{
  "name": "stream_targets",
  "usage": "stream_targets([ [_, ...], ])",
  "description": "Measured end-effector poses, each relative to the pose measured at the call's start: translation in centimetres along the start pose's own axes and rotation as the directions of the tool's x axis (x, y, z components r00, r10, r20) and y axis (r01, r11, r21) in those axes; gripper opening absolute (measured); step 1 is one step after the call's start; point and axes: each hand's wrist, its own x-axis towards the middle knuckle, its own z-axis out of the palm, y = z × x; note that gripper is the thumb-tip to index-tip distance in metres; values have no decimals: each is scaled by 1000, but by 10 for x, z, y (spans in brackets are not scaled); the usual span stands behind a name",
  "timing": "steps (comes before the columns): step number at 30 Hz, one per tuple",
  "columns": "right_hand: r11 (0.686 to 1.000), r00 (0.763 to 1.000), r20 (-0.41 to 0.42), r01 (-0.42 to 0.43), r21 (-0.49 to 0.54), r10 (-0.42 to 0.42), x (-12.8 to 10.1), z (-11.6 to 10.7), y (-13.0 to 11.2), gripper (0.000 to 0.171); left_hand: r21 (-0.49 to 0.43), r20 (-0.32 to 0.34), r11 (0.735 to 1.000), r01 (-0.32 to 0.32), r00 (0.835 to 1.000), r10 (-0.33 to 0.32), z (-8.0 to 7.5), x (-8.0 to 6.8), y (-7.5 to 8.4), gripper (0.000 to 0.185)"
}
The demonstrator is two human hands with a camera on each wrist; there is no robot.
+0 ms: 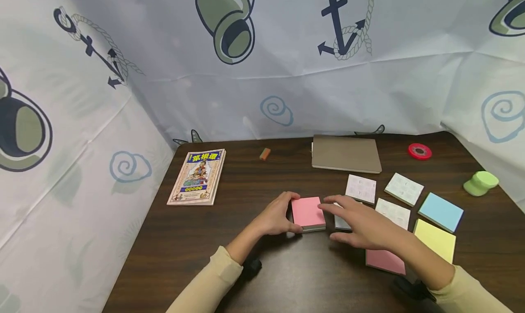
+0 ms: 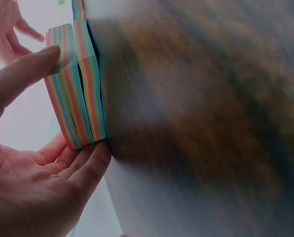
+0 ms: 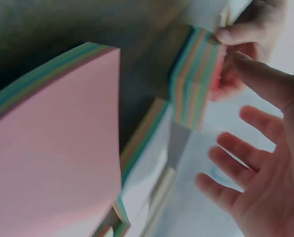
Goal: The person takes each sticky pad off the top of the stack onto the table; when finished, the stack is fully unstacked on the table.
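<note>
A pink-topped sticky-note pad (image 1: 307, 211) lies on the dark wooden table (image 1: 287, 276) near the middle. My left hand (image 1: 288, 212) pinches its left side, thumb at the far edge and fingers at the near edge. The left wrist view shows the pad's rainbow-striped edges (image 2: 77, 84) as two blocks pressed together between the thumb and fingers of my left hand (image 2: 76, 101). My right hand (image 1: 342, 215) hovers open just right of the pad, fingers spread, above a greyish pad (image 1: 340, 223). In the right wrist view my right hand (image 3: 250, 148) is open beside the pad (image 3: 196, 79).
More pads lie to the right: pink (image 1: 385, 261), yellow (image 1: 435, 240), blue (image 1: 440, 211), white ones (image 1: 361, 188). A book (image 1: 198, 176) lies left, an eraser (image 1: 265, 154) and tan notebook (image 1: 346, 153) at the back, red tape (image 1: 420, 151) and a green object (image 1: 480, 183) far right.
</note>
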Motion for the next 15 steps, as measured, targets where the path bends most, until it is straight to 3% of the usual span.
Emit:
stream_targets([
  [7,996,999,18,43,81,-44,33,20,3,73,-7,10,1000,2,1000,-2,-1,0,0,82],
  [15,990,997,48,55,126,-62,52,32,4,73,-15,7,1000,-8,1000,8,-1,0,-2,81],
])
